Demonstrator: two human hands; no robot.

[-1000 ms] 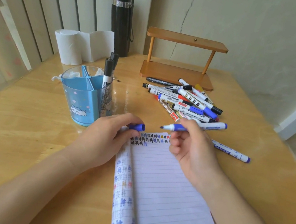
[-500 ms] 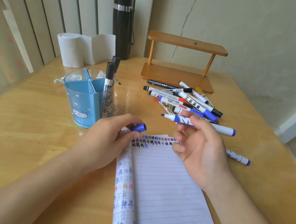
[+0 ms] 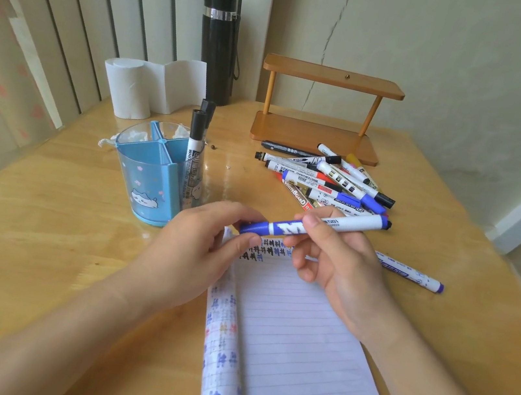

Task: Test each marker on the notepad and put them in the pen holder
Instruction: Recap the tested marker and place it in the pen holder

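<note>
Clearly legible print is sparse: the blue marker (image 3: pixel 343 226) held above the top of the notepad (image 3: pixel 297 346) shows a large white "M" on its blue band, while the finer print by the thumb is too small to read. The right hand (image 3: pixel 346 269) grips its white barrel between thumb and curled fingers, and the left hand (image 3: pixel 196 252) pinches the blue cap (image 3: pixel 254 227) at the marker's left end, where cap and barrel meet. In the pile of markers (image 3: pixel 326 182) behind the hands, one barrel reads "WHITEBOARD MARKER" and a red-and-gold one "WHITEBOARD". The pen holder (image 3: pixel 135 141), blue with a cartoon animal on its wall, stands left of the hands; two black-capped markers (image 3: pixel 196 132) stand upright in its right compartment, one printed "WHITE…". Rows of hash-like marks run along the notepad's top line and down its rolled-back page. A loose marker (image 3: pixel 411 272) lies on the table (image 3: pixel 42 231) right of the notepad, partly hidden by the right hand. Farther back stand a wooden shelf (image 3: pixel 332 79), a black flask (image 3: pixel 217 47) and a paper roll (image 3: pixel 129 88).
</note>
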